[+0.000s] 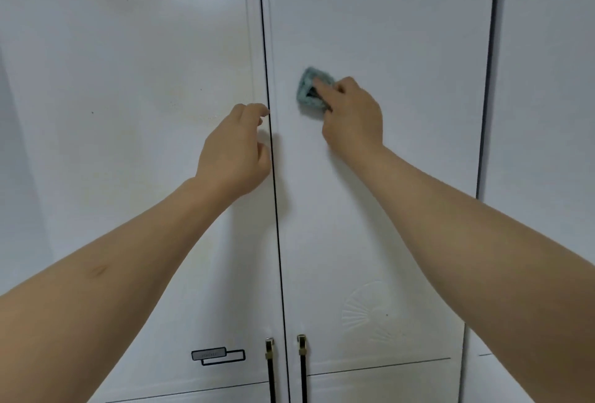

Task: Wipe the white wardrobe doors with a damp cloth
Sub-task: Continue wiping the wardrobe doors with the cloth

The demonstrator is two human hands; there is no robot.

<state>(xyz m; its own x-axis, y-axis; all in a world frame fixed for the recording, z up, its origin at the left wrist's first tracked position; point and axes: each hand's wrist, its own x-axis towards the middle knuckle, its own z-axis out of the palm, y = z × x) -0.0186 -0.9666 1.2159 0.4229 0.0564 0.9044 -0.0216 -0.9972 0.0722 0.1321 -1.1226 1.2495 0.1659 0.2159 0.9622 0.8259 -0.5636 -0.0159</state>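
Two white wardrobe doors fill the view, a left door (128, 80) and a right door (402, 48), split by a dark vertical gap. My right hand (352, 112) presses a small folded teal cloth (310, 88) flat against the right door, close to the gap, with fingers curled over its lower right part. My left hand (235, 151) is raised at the left door's right edge, fingers loosely curled and holding nothing, fingertips near the gap.
Two black and brass bar handles (269, 367) (302, 367) hang low on either side of the gap. A small rectangular label (219, 356) sits on the left door. An embossed fan pattern (367, 309) marks the right door. Another white panel (547, 80) stands at far right.
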